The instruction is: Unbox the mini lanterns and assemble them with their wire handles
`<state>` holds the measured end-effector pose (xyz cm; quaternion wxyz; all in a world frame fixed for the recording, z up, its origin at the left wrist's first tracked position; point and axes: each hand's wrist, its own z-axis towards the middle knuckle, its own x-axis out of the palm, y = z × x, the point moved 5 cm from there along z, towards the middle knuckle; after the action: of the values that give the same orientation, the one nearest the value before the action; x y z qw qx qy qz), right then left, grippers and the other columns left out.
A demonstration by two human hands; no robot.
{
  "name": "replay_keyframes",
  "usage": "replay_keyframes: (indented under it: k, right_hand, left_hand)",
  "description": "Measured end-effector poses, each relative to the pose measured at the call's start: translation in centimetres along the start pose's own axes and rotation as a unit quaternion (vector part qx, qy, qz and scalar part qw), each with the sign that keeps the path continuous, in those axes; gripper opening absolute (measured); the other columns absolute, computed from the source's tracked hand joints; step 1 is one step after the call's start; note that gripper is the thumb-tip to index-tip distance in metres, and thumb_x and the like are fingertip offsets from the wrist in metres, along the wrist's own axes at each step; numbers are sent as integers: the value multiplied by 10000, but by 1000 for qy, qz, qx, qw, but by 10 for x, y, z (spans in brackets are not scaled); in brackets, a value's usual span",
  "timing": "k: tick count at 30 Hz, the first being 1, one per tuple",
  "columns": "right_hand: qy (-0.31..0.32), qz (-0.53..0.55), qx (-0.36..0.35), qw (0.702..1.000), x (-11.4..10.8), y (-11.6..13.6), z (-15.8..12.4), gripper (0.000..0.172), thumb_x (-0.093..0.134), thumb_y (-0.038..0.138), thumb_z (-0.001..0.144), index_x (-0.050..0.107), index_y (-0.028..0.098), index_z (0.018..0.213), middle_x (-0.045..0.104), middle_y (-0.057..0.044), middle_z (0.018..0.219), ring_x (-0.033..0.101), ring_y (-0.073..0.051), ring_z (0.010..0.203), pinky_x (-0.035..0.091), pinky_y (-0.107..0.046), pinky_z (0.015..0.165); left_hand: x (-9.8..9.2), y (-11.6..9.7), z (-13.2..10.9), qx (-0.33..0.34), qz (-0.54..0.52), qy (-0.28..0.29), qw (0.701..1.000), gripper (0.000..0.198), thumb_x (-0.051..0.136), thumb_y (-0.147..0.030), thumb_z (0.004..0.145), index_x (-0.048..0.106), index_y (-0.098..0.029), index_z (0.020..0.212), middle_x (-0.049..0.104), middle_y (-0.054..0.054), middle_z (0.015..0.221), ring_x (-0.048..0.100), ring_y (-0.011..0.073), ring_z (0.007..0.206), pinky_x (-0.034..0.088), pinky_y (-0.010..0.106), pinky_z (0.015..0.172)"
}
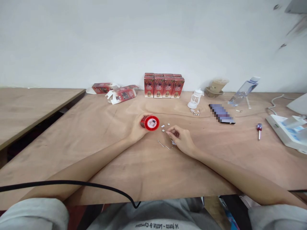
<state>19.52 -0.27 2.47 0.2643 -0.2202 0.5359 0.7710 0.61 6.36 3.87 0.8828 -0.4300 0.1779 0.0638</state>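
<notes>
So, going left to right across your desk point(103, 124): your left hand point(137, 129) is wrapped around the red round-ended container point(152, 123), clamped on its left side. The body's long axis looks to run roughly left to right, kinda foreshortened, with the stickered round end turned toward you and a bit right, so that face is on your right hand's side.

Just right of it you've got two little round discs point(168, 124) and a small white scrap point(162, 126), all lying between your hands. The near disc is right by your right fingertips. Closer to you sits a bent metal wire point(164, 146), its right end by your right hand point(167, 132). That hand is right and slightly near of the container, thumb and fingertips close together; can't tell if they're pinching anything.
</notes>
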Motion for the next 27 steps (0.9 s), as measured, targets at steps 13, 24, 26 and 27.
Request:
replay_keyframes:
  k: [13,24,26,27]
  right_hand:
    - [56,-35,-1,998,2,-14,12,340,454,36,775,708,211,916,637,-52,915,600,-156,810,476,-296,726]
    - [120,-65,-89,987,-5,-15,20,178,543,73,769,676,176,826,630,-50,865,591,-124,704,476,-271,688]
    - [116,-81,-115,983,-5,-13,21,139,540,91,783,649,172,811,627,-53,852,590,-133,730,472,-280,709]
    - [115,-84,-116,983,-6,-13,21,116,542,106,787,636,171,807,624,-49,837,585,-133,722,470,-280,702]
  left_hand:
    - [1,3,-1,-10,13,12,1000,428,755,-247,629,591,-200,1022,633,64,1055,580,227,995,469,377,853]
    - [1,2,0,-12,21,22,999,435,756,-243,629,584,-205,1026,638,66,1067,584,229,1010,459,390,881]
    - [1,2,-1,-16,18,21,999,429,754,-253,630,584,-204,1021,636,66,1068,585,227,1003,463,383,872]
    - [1,2,-1,-17,17,21,999,428,755,-257,628,584,-203,1017,636,65,1065,587,227,996,464,382,868]
